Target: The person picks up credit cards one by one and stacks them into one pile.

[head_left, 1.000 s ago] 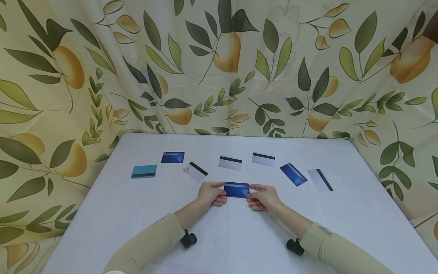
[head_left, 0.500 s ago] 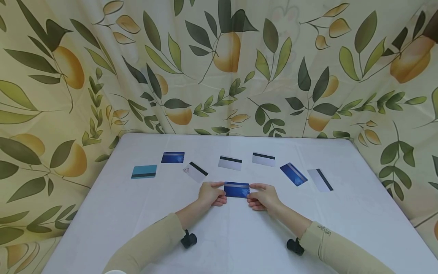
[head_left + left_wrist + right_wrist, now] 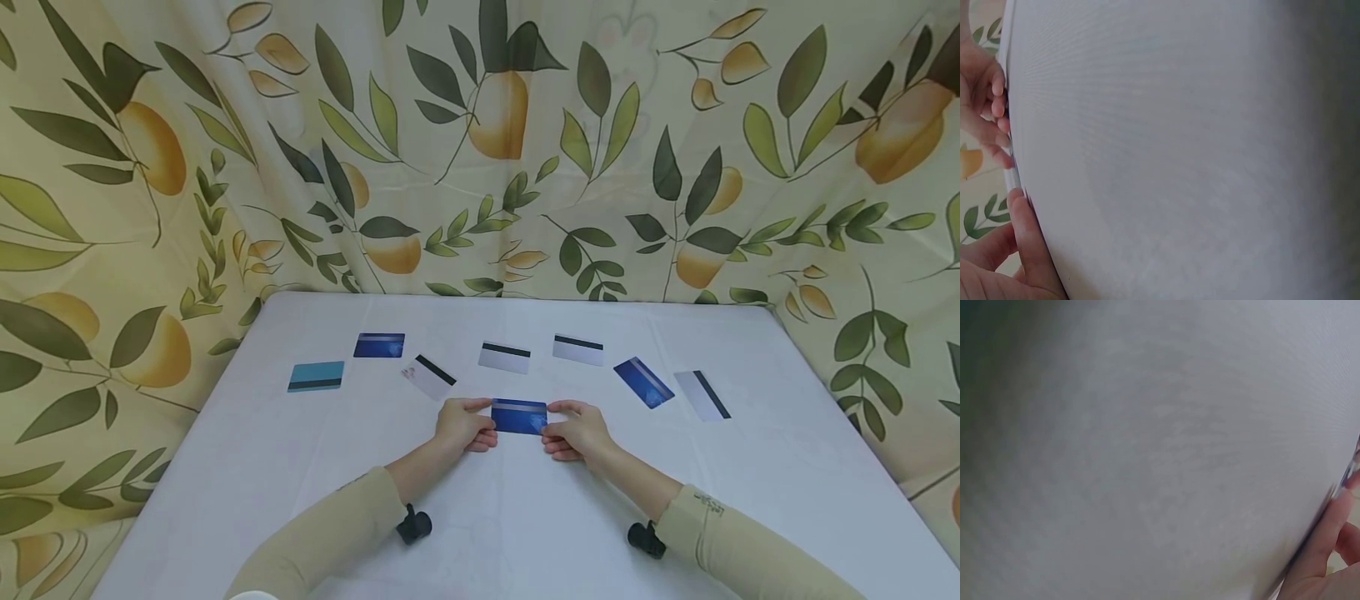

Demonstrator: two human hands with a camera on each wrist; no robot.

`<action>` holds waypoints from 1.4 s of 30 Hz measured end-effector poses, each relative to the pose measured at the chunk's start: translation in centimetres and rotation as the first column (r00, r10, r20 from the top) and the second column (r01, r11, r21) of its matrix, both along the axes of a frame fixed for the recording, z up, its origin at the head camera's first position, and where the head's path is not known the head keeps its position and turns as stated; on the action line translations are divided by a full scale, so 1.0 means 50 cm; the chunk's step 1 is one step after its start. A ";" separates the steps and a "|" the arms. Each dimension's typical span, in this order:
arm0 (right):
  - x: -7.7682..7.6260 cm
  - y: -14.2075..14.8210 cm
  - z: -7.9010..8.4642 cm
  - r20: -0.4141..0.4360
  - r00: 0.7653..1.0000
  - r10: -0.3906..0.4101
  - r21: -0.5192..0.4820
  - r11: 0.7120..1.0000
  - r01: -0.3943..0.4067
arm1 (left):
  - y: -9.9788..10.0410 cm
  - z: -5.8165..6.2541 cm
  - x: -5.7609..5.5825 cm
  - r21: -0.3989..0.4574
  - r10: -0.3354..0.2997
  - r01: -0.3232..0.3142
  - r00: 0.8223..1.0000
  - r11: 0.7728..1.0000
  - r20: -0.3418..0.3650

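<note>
A dark blue magnetic-stripe card (image 3: 519, 418) lies face-stripe up between the two hands in the head view, near the middle of the table. My left hand (image 3: 462, 425) pinches its left short edge with thumb and forefinger. On the opposite short edge, my right hand (image 3: 581, 433) holds it the same way. Whether the card touches the cloth or sits slightly above it, I cannot tell. The left wrist view shows both hands along its left border, with the card nearly edge-on. Only part of the right hand (image 3: 1329, 559) appears in the right wrist view, at the lower right.
Beyond the hands, several cards lie apart: a teal card (image 3: 316, 377), a blue card (image 3: 378, 345), white cards (image 3: 504, 357) with black stripes, and a tilted blue card (image 3: 643, 382). A white cloth (image 3: 480, 525) covers the table; a patterned curtain (image 3: 465, 208) hangs behind.
</note>
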State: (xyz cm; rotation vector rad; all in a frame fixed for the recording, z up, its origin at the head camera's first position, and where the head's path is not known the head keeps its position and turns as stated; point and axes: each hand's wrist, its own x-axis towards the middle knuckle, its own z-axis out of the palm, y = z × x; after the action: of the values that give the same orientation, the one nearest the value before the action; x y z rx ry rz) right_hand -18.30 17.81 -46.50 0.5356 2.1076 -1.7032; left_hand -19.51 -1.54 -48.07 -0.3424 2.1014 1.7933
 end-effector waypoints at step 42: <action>-0.124 0.040 0.051 0.001 0.996 -0.093 -0.237 0.967 0.090 | -0.064 0.040 -0.176 0.165 0.152 -0.172 0.980 0.971 0.124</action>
State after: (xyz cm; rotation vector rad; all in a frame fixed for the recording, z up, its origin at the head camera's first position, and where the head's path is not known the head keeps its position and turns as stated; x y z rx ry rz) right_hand -24.50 19.82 -43.96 0.5597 1.8765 -1.9790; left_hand -28.31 -4.73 -46.05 -0.5670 1.8715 1.9857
